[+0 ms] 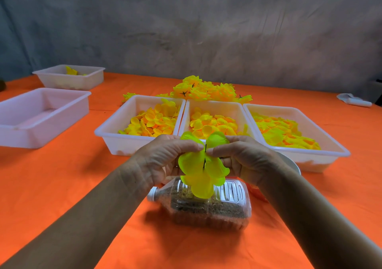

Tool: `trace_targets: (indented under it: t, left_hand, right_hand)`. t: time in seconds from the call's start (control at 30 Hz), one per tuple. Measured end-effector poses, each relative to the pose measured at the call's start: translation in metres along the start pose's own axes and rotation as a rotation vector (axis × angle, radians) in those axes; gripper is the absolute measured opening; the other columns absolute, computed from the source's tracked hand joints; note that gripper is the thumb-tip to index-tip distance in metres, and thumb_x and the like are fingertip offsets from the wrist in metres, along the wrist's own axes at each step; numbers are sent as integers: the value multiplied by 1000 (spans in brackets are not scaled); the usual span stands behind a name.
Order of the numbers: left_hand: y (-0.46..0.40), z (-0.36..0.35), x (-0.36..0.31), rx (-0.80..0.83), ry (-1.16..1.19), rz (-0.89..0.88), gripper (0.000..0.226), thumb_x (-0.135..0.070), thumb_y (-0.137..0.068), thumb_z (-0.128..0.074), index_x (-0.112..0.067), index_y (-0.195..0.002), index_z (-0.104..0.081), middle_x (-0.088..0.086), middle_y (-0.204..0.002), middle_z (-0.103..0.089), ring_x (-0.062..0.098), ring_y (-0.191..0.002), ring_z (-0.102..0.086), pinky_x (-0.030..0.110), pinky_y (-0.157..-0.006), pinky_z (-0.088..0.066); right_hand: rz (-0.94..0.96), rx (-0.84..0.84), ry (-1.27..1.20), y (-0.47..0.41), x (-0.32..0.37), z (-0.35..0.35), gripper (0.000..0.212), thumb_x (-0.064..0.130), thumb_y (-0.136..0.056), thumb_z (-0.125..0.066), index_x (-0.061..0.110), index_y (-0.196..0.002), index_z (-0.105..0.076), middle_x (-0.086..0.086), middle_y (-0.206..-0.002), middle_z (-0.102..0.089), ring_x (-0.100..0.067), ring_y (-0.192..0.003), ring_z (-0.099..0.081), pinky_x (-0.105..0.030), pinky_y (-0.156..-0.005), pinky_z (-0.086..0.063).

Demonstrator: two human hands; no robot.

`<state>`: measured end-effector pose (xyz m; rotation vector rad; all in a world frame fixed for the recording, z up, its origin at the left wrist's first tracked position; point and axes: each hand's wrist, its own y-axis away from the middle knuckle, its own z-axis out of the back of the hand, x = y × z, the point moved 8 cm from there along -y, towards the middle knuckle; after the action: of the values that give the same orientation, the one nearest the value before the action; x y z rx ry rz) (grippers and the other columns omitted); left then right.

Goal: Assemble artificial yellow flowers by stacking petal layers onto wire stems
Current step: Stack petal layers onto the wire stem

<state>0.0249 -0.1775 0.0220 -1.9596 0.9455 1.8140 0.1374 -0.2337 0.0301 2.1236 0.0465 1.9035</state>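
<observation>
Both hands meet in front of me over the orange table. My left hand (165,158) and my right hand (241,157) pinch a bright yellow-green petal layer (201,165) from either side. A thin dark wire stem (205,155) runs through the layer's centre between my fingertips. Three white trays of loose yellow petals stand just beyond: left tray (115,130), middle tray (213,105), right tray (330,146). Behind them lies a heap of finished yellow flowers (204,90).
A clear plastic bottle (208,204) lies on its side below my hands, with brown grains inside. An empty white tray (39,121) and another with a few yellow pieces (70,78) stand at the left. A white object (354,101) lies at the far right.
</observation>
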Motion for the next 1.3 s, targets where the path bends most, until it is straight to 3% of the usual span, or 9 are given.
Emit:
trace_targets:
  t: [0.1, 0.27, 0.37, 0.53, 0.67, 1.03, 1.3]
  left_hand:
    - [1, 0, 0, 8, -31, -7, 43, -15, -49, -74, -5, -90, -69, 15, -85, -72, 27, -73, -68, 42, -78, -55]
    - [-3, 2, 3, 5, -23, 3, 31, -8, -55, -74, -6, -86, -69, 11, -74, -73, 20, -62, -69, 33, -61, -59]
    - [-6, 3, 5, -6, -29, 18, 14, -3, -70, -70, -6, -84, -68, 10, -73, -72, 20, -61, -69, 32, -61, -58]
    - [-6, 3, 8, -19, -46, 50, 20, -1, -77, -67, -3, -96, -66, 9, -72, -71, 18, -60, -68, 29, -55, -57]
    - [-6, 3, 9, -26, -45, 49, 11, -2, -80, -66, -5, -90, -64, 6, -63, -70, 14, -52, -66, 24, -46, -52]
    - [-8, 4, 10, -29, -142, 38, 5, 0, -80, -66, -4, -82, -67, 3, -57, -68, 11, -48, -65, 20, -44, -51]
    - [-8, 4, 11, -17, -214, 61, 11, -2, -80, -67, -1, -91, -68, 2, -60, -69, 10, -49, -64, 19, -45, -50]
  right_hand:
    - [9, -9, 23, -1, -1, 0, 22, -5, -77, -65, 5, -96, -66, -18, -91, -70, -21, -57, -68, -40, -67, -57]
    - [25, -14, 31, 1, -1, 1, 20, -5, -77, -65, 7, -93, -66, -18, -91, -71, -22, -58, -68, -39, -65, -58]
    - [34, -37, 21, 1, -2, 2, 20, -7, -76, -66, 10, -87, -63, -14, -84, -71, -22, -53, -67, -35, -57, -57]
    - [30, -54, 31, 2, -6, 4, 20, -7, -75, -67, 10, -85, -63, -12, -78, -70, -20, -49, -65, -33, -56, -56]
    - [19, -49, 40, 1, -10, 3, 20, -6, -75, -67, 12, -83, -63, -6, -69, -70, -17, -48, -65, -30, -53, -55]
    - [-4, -67, 65, 1, -17, 6, 21, -7, -73, -68, 13, -73, -62, 1, -55, -65, -8, -41, -59, -16, -41, -46]
    - [-18, -35, 44, -2, -21, 5, 19, -7, -75, -67, 12, -78, -65, -5, -64, -70, -13, -48, -65, -21, -45, -51]
